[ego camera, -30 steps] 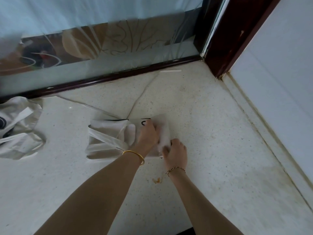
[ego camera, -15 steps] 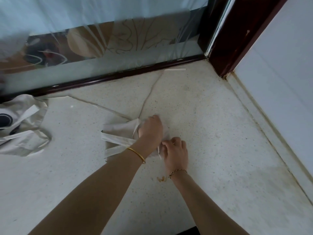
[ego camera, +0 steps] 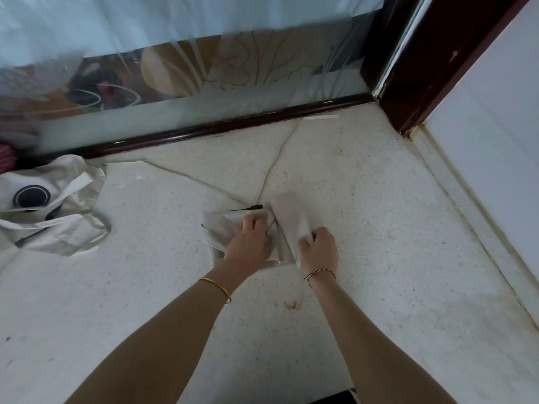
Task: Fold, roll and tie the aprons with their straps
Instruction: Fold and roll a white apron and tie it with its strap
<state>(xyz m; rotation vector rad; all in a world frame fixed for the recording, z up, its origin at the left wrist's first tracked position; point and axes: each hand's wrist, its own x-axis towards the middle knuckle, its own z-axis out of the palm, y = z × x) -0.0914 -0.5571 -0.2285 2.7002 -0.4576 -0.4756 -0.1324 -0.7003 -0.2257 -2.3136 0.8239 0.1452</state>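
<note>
The apron you are working lies on the floor just ahead of you, near the corner where the glass door meets the wall. It is already folded into a narrow band and partly rolled. The rolled part forms a short cylinder on the right, and a flat, folded stretch is still spread out to its left. By my reading the folding is done, the rolling is somewhere past halfway, and the tying has not begun. I cannot pick out the straps for certain.

The roll's long axis runs away from you, with its far end leaning slightly left, so it would advance sideways to the left over the flat part.

Your right hand has a closed grip on the near end of the roll, fingers curled around it. Your left hand sits on the flat stretch right beside the roll, its fingers bent down into the cloth and holding it.

Well off to the left, a second apron lies crumpled and unfolded, so it is still entirely to do.
</note>
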